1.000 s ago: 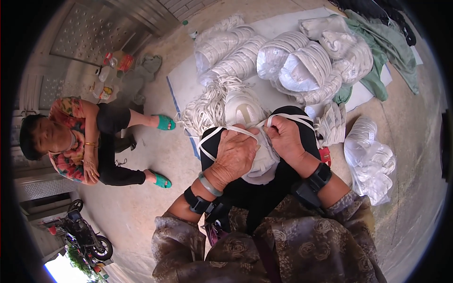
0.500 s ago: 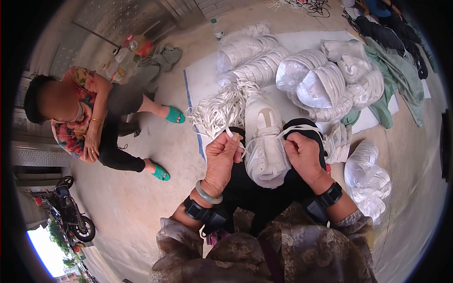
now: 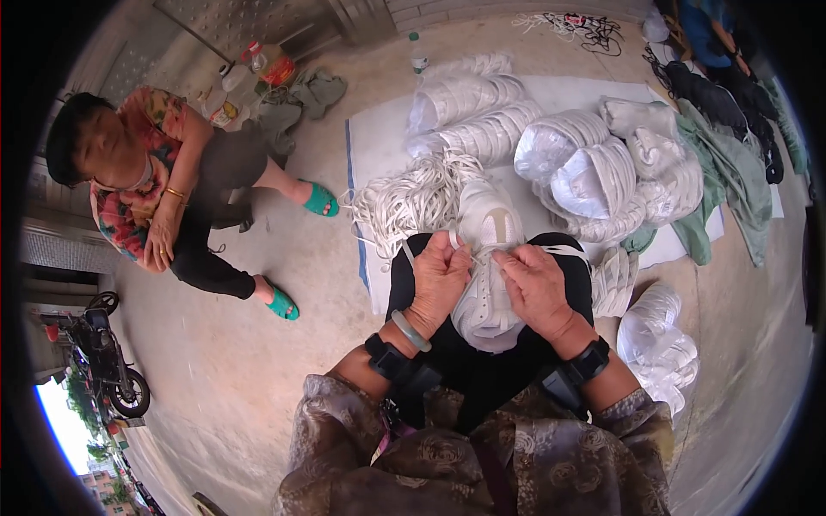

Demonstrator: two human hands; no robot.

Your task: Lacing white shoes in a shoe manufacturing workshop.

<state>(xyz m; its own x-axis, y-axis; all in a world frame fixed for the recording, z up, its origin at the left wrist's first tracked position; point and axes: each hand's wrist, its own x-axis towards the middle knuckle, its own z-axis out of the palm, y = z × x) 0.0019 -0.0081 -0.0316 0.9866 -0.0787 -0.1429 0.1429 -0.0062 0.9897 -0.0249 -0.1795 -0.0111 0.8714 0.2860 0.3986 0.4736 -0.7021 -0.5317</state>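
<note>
A white sneaker [image 3: 489,301] lies between my thighs, its toe pointing away from me. My left hand [image 3: 440,279] is closed in a pinch on a white shoelace [image 3: 453,240] at the left side of the sneaker's lacing. At the right side, my right hand [image 3: 535,288] is pinched close against the eyelets, with lace running out to the right over my knee. Exactly what sits between the right fingertips is partly hidden. Both hands are near each other above the shoe. Just past my left knee a heap of loose white laces [image 3: 413,202] touches the sneaker's toe area.
Bundles of white shoe parts [image 3: 482,129] in plastic lie on a white sheet [image 3: 370,146] ahead, with green cloth [image 3: 727,181] at right. Another wrapped bundle [image 3: 658,344] sits by my right knee. A seated person [image 3: 172,185] is at left; a motorcycle [image 3: 107,361] stands behind.
Both hands have moved inward, from pulling the lace ends apart to meeting over the sneaker's lacing. The seated person's head has turned up.
</note>
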